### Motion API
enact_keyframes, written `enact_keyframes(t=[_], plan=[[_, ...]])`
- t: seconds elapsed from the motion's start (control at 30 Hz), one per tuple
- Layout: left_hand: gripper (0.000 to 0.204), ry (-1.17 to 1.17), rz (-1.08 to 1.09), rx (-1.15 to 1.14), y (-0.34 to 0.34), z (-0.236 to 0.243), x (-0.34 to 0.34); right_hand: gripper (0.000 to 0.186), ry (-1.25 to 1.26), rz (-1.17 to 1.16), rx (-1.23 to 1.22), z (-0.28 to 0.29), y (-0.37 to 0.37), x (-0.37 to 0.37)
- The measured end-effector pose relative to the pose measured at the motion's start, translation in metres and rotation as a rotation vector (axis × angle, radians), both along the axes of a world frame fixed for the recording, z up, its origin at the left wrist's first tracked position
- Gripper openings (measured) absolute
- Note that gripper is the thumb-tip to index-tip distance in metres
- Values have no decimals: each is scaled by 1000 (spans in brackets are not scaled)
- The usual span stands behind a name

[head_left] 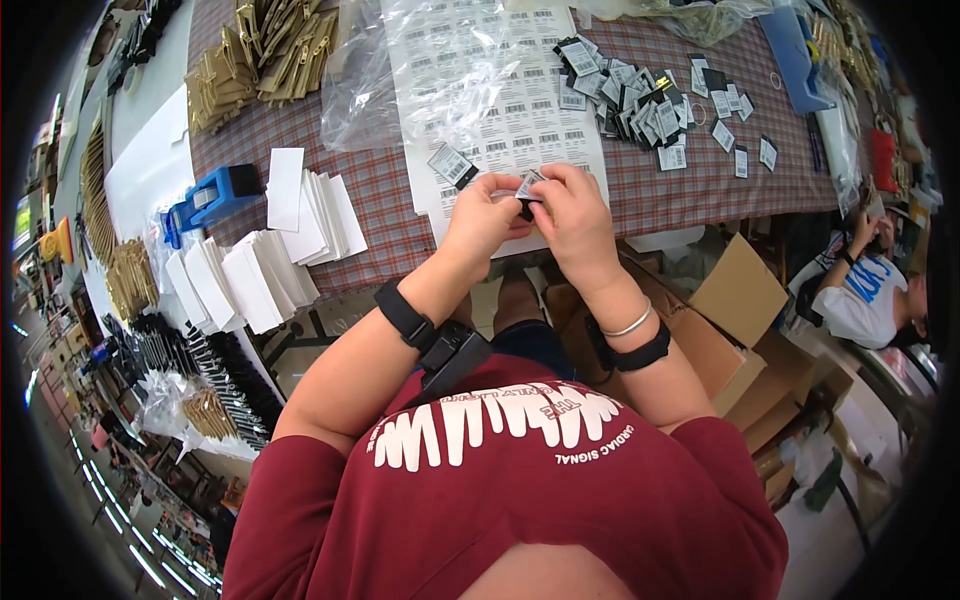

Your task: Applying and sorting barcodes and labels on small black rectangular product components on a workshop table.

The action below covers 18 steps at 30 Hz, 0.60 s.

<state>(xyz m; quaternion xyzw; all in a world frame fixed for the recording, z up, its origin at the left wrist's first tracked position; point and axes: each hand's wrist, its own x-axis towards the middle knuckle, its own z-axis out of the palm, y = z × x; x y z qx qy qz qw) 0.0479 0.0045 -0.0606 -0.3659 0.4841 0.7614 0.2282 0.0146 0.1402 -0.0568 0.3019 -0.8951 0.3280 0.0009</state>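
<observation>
tag pile (pixel 645 115) right of label sheet (pixel 545 120)

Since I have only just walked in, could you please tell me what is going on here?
The person's left hand and right hand hold a small tag over a sheet of printed labels. Another tag lies on the sheet, left of the hands. A heap of tags lies farther right on the checked cloth, and white cards lie to the left.

The checked table (pixel 385 192) bears label sheets (pixel 545 112), tags (pixel 645 115) — and cards (pixel 318 220).
</observation>
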Motion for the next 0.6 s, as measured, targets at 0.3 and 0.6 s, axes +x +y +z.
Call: enact_keyframes(t=[0.3, 0.6], plan=[[39, 88, -41, 7, 7, -8, 4, 10, -4, -57, 9, -6, 0, 7], [39, -3, 37, 53, 7, 4, 1, 4, -400, -209, -180, 5, 5, 0]])
